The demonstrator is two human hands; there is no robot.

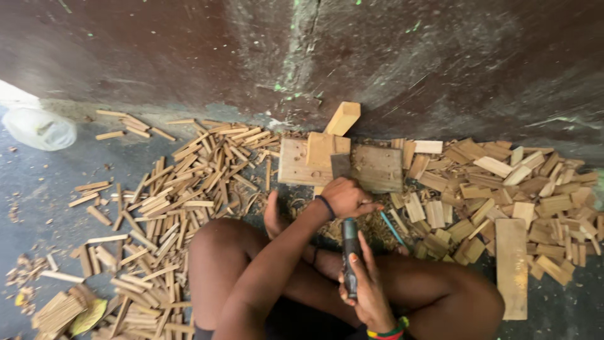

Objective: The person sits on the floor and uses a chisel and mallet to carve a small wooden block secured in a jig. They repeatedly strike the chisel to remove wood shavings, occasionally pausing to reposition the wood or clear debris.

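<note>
Landmark = chopping board (377, 167), a grey, worn plank flat on the floor, just in front of the dark wall (314, 56).

Right of board: big heap of flat wood offcuts (503, 189), w/ one long plank (511, 264) at the heap's near edge. Left of board: wide spread of thin split sticks (182, 189). Far left of board, well apart: clear plastic bag (38, 128). A pale squared block (343, 118) leans at the board's far edge.

Person sits cross-legged just on the near side of the board; knees either side.

The wood piece (321, 151) is a pale flat block standing on the board's left half, w/ a dark blade (340, 165) touching its right side. Judged: light, stiff, dry, rough not slippery; prob. splits easily along the grain, so brittle at thin edges. Best hold looks like the near end/side edges, fingers kept clear of the blade line.

Left hand (346, 196) is at the board's near edge, fingers curled over the blade's lower end; can't tell if it pinches blade, wood or both. Dark band on that wrist.

Right hand (365, 283) is nearer the body than the board, fingers wrapped round a dark handle (350, 252) pointing toward the board; its head isn't clear. Striped bangle on that wrist.

Thin blue stick (393, 230) lies just near-right of board.
</note>
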